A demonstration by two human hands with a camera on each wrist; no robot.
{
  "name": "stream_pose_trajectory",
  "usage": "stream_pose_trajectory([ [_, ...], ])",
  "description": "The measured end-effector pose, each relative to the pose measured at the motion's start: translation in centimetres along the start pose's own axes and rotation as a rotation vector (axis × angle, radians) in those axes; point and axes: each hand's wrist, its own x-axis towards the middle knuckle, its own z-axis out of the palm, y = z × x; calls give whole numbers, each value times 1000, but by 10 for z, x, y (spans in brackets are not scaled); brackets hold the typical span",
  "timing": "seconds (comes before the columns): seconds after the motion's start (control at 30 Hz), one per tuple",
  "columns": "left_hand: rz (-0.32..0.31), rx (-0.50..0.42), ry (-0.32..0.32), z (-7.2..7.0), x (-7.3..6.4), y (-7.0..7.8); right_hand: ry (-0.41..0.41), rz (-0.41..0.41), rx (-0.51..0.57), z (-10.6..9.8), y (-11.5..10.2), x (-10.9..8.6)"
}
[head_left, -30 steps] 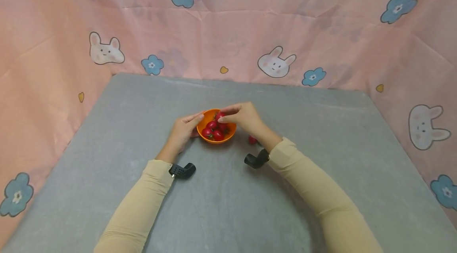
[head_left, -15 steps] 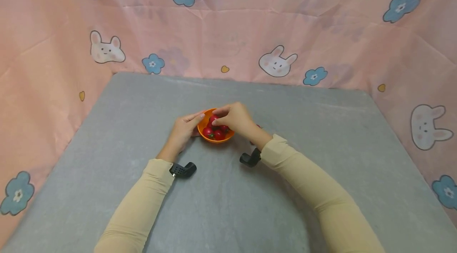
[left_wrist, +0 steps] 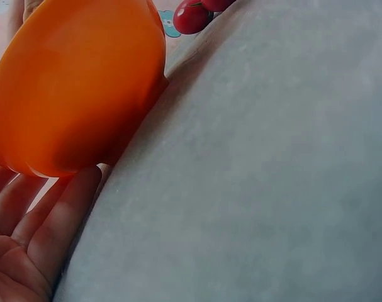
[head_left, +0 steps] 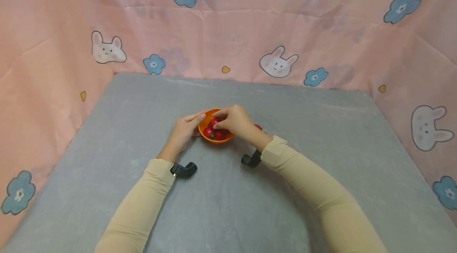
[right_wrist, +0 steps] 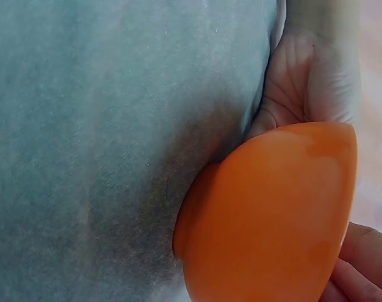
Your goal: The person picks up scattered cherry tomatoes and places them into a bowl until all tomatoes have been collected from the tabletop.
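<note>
An orange bowl (head_left: 216,142) with several small red tomatoes (head_left: 208,132) stands on the grey table. My left hand (head_left: 183,131) holds it from the left, thumb at the rim and fingers against the outer wall. In the left wrist view those fingers (left_wrist: 68,207) lie low against the bowl's side. My right hand (head_left: 235,120) reaches over the right rim, and its thumb and fingers pinch a tomato (head_left: 214,122) inside the bowl. In the right wrist view the bowl wall (right_wrist: 272,214) hides the tomatoes and most of the right fingers.
Just beyond the right wrist, partly hidden by it, a red tomato (head_left: 258,127) lies on the table (head_left: 200,205). The left wrist view shows two tomatoes (left_wrist: 192,17) behind the bowl. A pink patterned cloth (head_left: 221,39) hangs around the table's back and sides.
The right hand has moved left and down into the bowl with the tomato. The loose tomato beyond its wrist shows more of itself. The left hand and bowl have barely moved.
</note>
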Motion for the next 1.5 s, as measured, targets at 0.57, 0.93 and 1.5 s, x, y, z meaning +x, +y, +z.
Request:
stream_pose_trajectory([
  [0.57, 5, -36, 15, 2, 1, -2, 82, 80, 320, -34, 35, -22],
  [0.93, 1, -12, 20, -1, 2, -3, 119, 191, 369, -53, 77, -36],
  [1.5, -8, -12, 22, 1, 1, -2, 86, 266, 343, -52, 101, -35],
])
